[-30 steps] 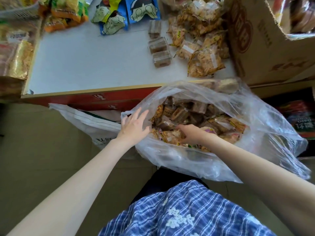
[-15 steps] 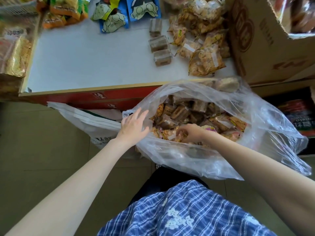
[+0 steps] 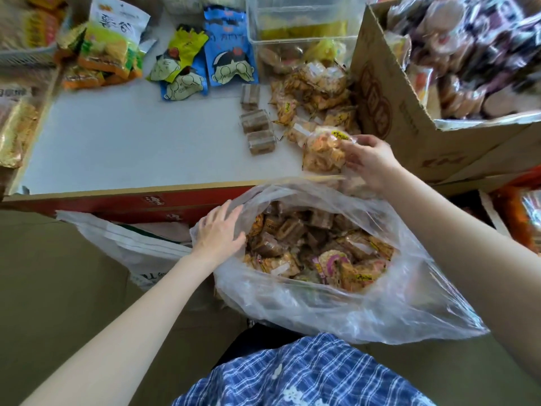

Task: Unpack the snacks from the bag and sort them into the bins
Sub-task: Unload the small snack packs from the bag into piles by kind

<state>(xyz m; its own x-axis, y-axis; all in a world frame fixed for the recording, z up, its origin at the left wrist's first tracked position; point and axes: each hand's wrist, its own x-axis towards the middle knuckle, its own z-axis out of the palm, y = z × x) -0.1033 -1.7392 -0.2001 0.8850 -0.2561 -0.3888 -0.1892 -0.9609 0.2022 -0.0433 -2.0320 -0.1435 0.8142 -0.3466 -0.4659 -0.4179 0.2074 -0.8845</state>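
Observation:
A clear plastic bag (image 3: 336, 312) full of small wrapped snacks sits in front of me, its mouth open. My left hand (image 3: 218, 234) rests on the bag's left rim with fingers spread and fairly straight. My right hand (image 3: 370, 161) is up at the white tabletop's (image 3: 131, 150) front right edge, gripping an orange snack packet (image 3: 322, 152) at the near end of a pile of similar orange packets (image 3: 316, 95). Three brown wrapped bars (image 3: 257, 124) lie in a row left of that pile.
A large cardboard box (image 3: 409, 112) of packaged snacks stands at the right. A clear plastic bin (image 3: 304, 22) is at the back, with blue and yellow cartoon packets (image 3: 205, 63) and green-orange bags (image 3: 108, 51) to its left. A white sack (image 3: 128, 247) lies below the table.
My right hand has come out of the bag holding an orange packet and moved up to the pile on the table. The left hand stays on the bag's rim. The view tilted up.

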